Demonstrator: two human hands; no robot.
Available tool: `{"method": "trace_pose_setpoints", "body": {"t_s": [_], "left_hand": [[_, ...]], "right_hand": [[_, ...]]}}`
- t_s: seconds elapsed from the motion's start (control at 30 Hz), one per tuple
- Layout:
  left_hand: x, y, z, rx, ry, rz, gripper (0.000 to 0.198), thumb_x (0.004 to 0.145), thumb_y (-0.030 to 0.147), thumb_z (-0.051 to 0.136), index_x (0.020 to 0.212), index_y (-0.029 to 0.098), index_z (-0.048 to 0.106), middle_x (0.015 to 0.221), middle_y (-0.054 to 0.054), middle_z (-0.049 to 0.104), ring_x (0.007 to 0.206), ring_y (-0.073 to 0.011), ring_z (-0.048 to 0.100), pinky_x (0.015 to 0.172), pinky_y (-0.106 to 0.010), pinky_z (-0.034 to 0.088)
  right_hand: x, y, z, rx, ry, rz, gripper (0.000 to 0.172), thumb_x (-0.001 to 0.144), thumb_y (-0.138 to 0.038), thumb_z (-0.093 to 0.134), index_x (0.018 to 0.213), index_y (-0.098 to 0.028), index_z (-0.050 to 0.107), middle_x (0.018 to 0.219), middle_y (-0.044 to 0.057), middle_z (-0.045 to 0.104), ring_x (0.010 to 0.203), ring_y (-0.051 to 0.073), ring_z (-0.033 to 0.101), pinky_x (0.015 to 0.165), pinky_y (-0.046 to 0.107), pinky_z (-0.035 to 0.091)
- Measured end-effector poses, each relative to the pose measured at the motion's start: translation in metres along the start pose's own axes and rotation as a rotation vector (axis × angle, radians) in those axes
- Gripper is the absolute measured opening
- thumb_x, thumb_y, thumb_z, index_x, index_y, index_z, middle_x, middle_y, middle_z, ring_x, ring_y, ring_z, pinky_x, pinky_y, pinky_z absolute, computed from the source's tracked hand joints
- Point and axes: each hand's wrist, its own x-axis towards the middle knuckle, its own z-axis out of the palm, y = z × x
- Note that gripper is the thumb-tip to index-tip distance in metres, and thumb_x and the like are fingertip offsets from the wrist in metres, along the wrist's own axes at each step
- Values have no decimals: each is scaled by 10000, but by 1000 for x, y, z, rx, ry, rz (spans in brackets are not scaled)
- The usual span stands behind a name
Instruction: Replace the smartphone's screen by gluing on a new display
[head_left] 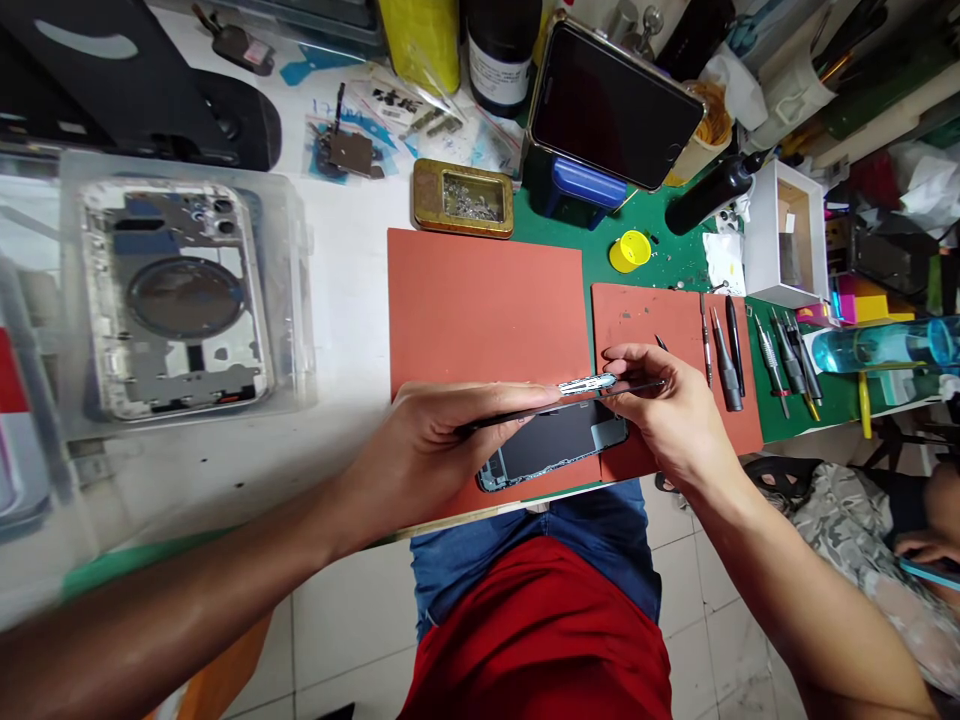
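My left hand (435, 430) grips a thin phone body (517, 412), held nearly edge-on, thumb and fingers on opposite faces. A whitish, light-blue part (589, 384) shows along its upper right end. My right hand (660, 400) is closed at that end, its fingers curled around a thin dark piece (641, 386) that I cannot identify. Beneath the hands lies a detached phone screen (555, 440), dark inner side up, near the front edge of the red-brown mat (480, 300). The fingers and the phone body cover part of it.
Several screwdrivers (726, 365) lie on the smaller mat (637, 310) and green surface to the right. A yellow cap (630, 251), a metal tin (463, 198) and a propped phone (615, 100) stand behind. At left, a plastic box (292, 300) holds a phone housing (180, 300). Another person's hand (926, 548) shows far right.
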Motion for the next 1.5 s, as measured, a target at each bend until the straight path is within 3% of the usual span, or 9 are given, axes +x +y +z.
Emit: {"method": "trace_pose_setpoints", "body": {"t_s": [0.7,0.97,1.5], "left_hand": [[0,-1,0,2,-6,-30,296,1017,234,694,1263,364,798,1263,39,801,1169,-200,783,1020,-298,649],[-1,-3,0,-31,-14,-9,382,1021,177,681,1292,429,773,1293,85,787,1199,-162,766,1033,-237,621],[0,0,-1,-47,-6,-18,355,1015,184,698,1270,414,786,1269,102,796,1184,-149,770,1051,-217,604]], "right_hand": [[-2,0,2,-26,4,3,432,715,-280,762,1136,-199,718,1022,50,691,852,175,633,733,338,532],[-5,1,1,28,7,3,444,718,-330,833,1132,-206,730,1040,54,720,860,183,651,756,352,547],[-3,3,0,48,12,6,449,699,-317,844,1123,-207,744,1042,45,711,866,177,640,784,363,540]]}}
